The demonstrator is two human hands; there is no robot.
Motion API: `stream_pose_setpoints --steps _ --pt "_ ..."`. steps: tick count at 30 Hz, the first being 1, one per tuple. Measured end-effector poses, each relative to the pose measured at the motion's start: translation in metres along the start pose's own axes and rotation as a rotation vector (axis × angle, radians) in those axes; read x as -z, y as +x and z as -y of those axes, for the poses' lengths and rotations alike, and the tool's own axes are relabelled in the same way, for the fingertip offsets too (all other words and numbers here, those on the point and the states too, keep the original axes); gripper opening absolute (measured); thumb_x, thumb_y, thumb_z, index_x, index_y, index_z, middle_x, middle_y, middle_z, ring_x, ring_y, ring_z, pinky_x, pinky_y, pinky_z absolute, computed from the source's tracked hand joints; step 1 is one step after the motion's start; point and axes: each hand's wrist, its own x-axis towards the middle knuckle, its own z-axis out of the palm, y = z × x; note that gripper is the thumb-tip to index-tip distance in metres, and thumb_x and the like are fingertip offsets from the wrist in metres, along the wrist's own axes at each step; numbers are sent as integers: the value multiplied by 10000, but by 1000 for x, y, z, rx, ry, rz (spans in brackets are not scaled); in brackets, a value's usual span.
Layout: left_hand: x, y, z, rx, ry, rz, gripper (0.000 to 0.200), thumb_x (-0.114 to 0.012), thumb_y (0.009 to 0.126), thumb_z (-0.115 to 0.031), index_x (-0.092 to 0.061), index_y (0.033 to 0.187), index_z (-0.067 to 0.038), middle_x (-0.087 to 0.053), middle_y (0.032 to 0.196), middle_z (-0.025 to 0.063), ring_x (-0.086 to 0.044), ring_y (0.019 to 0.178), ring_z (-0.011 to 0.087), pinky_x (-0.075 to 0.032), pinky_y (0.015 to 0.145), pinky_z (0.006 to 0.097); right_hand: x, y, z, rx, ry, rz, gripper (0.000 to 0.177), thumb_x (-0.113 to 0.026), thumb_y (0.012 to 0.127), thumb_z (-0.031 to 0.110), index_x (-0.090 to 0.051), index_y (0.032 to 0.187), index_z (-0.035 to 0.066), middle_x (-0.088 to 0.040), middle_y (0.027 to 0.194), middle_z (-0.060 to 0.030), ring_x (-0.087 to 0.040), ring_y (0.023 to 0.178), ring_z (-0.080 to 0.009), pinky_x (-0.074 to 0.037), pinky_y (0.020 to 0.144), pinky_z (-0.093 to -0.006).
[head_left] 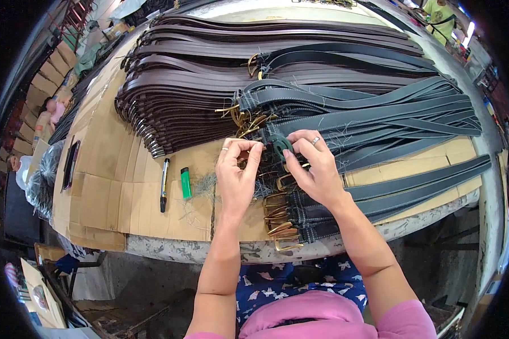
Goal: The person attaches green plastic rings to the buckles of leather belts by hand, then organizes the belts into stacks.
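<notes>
My right hand (315, 165) is closed around a pair of dark green thread snips (279, 146), held over the buckle ends of the black belts (373, 121). Just left of the snips, my left hand (237, 164) is pinched, thumb against fingertips. Whatever it pinches is too small to make out. Gold-coloured buckles (246, 121) lie bunched beyond my hands. Loose pale threads (336, 138) stick up from the stitched black belts. Nearer my body, a second group of black belts (390, 195) lies with its buckles (276, 217) by my right forearm.
Dark brown belts (181, 85) are stacked at the back left. On the cardboard (141, 198) lie a marker pen (164, 185), a green lighter (185, 183) and a tangle of thread scraps (206, 186). Another person (440, 20) is at the far right.
</notes>
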Motion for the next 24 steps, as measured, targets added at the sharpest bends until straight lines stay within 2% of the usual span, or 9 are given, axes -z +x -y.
stream_pose_setpoints --steps 12,16,19,21,23,24 --pt "-1 -1 3 -4 -2 1 156 -650 938 -133 -656 879 11 -554 864 14 -511 791 99 -416 730 244 1 0 0 -18 36 5 146 -671 820 1 -529 797 -26 -598 970 -167 -571 919 -333 -471 815 -388" --pt "-2 -1 8 29 -104 -20 162 -666 935 -137 -637 885 14 -560 890 23 -541 785 99 -454 724 246 2 1 0 8 47 7 141 -666 829 3 -532 798 -27 -601 975 -166 -578 918 -326 -477 800 -385" --pt "0 1 14 54 -179 -53 155 -672 932 -132 -637 885 12 -565 900 24 -543 795 98 -455 732 244 5 0 4 -119 161 -24 127 -654 848 0 -538 807 -28 -602 975 -167 -596 876 -311 -485 765 -366" --pt "7 3 10 -15 -51 -125 69 -675 915 -63 -659 874 -9 -577 942 1 -541 856 64 -449 766 215 9 0 2 -193 204 -99 120 -647 870 8 -547 817 -32 -605 947 -167 -614 852 -274 -480 759 -337" --pt "15 6 4 -106 165 -211 39 -682 875 -29 -692 912 -18 -632 975 40 -587 893 131 -471 802 266 16 0 -6 -195 174 -150 111 -644 875 15 -566 816 -37 -615 924 -163 -614 865 -263 -476 772 -331" --pt "18 9 -2 -182 257 -174 72 -683 861 -20 -699 932 -21 -644 989 51 -595 911 158 -474 820 286 18 -1 -7 -231 183 -183 109 -643 879 22 -581 814 -40 -622 894 -157 -613 870 -261 -472 780 -329"
